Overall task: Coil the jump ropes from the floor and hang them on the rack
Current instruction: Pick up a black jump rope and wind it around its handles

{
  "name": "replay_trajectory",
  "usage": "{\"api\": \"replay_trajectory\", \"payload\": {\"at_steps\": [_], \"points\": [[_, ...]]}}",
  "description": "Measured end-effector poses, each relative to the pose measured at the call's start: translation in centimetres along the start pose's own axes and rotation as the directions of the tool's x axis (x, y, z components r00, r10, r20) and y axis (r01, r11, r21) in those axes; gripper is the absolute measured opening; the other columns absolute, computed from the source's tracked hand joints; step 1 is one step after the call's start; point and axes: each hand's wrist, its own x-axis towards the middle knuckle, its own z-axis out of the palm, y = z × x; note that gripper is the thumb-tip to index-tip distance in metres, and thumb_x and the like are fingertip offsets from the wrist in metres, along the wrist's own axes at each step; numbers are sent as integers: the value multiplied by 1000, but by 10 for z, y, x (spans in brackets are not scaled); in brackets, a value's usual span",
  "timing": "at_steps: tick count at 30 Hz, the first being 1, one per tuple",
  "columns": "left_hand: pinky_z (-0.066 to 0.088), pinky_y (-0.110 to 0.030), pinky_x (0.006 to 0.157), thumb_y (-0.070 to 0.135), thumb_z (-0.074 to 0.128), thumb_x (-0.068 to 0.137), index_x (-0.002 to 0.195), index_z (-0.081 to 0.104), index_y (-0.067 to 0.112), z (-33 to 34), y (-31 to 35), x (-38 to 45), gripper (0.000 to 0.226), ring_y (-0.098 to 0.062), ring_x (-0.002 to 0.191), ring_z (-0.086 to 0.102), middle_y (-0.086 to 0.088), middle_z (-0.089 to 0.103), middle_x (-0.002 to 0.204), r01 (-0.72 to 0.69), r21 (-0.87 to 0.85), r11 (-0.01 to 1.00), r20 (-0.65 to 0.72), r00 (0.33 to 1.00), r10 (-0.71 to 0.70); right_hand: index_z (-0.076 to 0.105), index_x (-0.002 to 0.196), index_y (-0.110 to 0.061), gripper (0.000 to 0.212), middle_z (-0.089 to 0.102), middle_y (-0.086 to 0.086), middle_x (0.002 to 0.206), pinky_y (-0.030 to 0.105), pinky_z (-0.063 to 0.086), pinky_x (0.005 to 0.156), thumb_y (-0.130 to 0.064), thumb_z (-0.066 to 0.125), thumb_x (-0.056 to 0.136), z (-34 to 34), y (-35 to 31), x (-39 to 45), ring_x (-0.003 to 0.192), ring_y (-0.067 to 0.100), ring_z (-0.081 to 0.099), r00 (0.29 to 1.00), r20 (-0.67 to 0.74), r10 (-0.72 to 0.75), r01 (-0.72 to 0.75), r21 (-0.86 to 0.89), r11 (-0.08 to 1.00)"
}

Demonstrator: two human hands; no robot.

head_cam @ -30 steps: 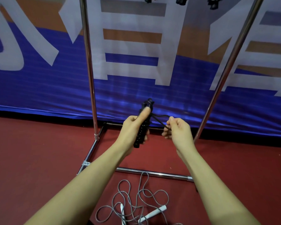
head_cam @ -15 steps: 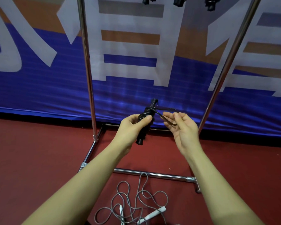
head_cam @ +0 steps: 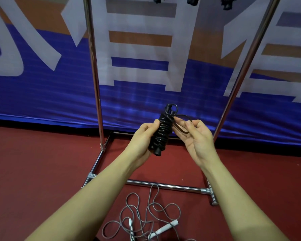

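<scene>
A black jump rope (head_cam: 161, 133) is wound into a tight bundle around its two handles. My left hand (head_cam: 142, 136) grips the bundle upright, thumb on its upper side. My right hand (head_cam: 194, 136) is beside it, palm up, pinching a short loop of the black cord that leads off the top of the bundle. A grey jump rope (head_cam: 146, 218) with white handles lies loose and tangled on the red floor between my forearms. The chrome rack (head_cam: 94, 66) stands just behind my hands.
Several black handles (head_cam: 192, 0) hang from the rack's top at the frame's upper edge. The rack's base bar (head_cam: 163, 185) crosses the floor under my hands. A blue, orange and white banner (head_cam: 42, 87) covers the wall behind.
My left hand has turned the bundle more upright and raised it slightly. My right hand has opened palm-up and drawn the last loop of cord close against the bundle's top.
</scene>
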Motion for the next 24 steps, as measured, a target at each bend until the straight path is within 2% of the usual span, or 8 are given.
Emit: {"api": "replay_trajectory", "payload": {"at_steps": [3,6,9,12,14,17,20,24], "points": [[46,-26,49,33,52,97,96,63,7,-6,0,1,28,-17,61,58,-16,65,89,-51,166,985,-127,989,73,44,83,-7,17,73,13,93,32,56,84,0,39,98,4,0,-3,95,25,69,1000,-3,-1,1,-5,1000],[46,-23,49,29,43,101,92,68,18,-4,-2,-1,28,-13,62,54,-4,64,79,-124,323,938,-198,961,195,45,82,-7,16,70,15,97,33,56,85,0,42,97,11,3,-6,97,25,69,1000,-3,24,-24,4,1000],[43,-23,59,30,31,104,94,64,20,-2,-4,-3,36,-8,64,50,5,60,78,-210,520,828,-166,926,339,42,81,-9,17,63,19,95,32,55,86,-1,43,96,15,4,-9,95,23,69,999,9,36,-36,7,999],[39,-25,71,39,25,103,102,59,17,0,-2,-5,41,-6,74,51,10,57,84,-203,588,783,-125,934,336,42,78,-9,18,61,21,94,32,55,86,0,45,94,17,1,-10,95,22,69,999,27,32,-32,17,999],[39,-24,68,51,27,99,103,55,18,3,-1,-6,43,-5,73,53,12,57,83,-155,618,771,-119,951,286,43,76,-9,16,69,15,95,33,55,89,-1,50,88,16,-1,-10,94,23,69,999,24,35,-36,14,999],[40,-23,51,60,39,91,86,54,16,5,-1,-7,47,-9,54,49,8,54,65,-115,559,821,-152,959,238,43,77,-9,16,73,10,91,33,55,90,2,49,88,14,-4,-10,92,23,70,998,51,32,-31,-16,999],[36,-25,44,71,49,76,84,56,12,6,2,-8,60,-14,50,47,0,51,60,-65,352,934,-164,978,130,42,79,-9,17,74,10,90,33,55,87,3,45,91,14,-5,-11,88,21,71,997,82,-3,8,-67,998],[32,-22,42,74,64,64,88,56,13,10,1,-9,66,-13,47,46,-1,51,58,17,176,984,29,999,-23,39,80,-11,13,74,8,89,32,55,85,-7,50,86,12,-10,-10,89,20,71,994,99,-52,61,-87,994]]}}
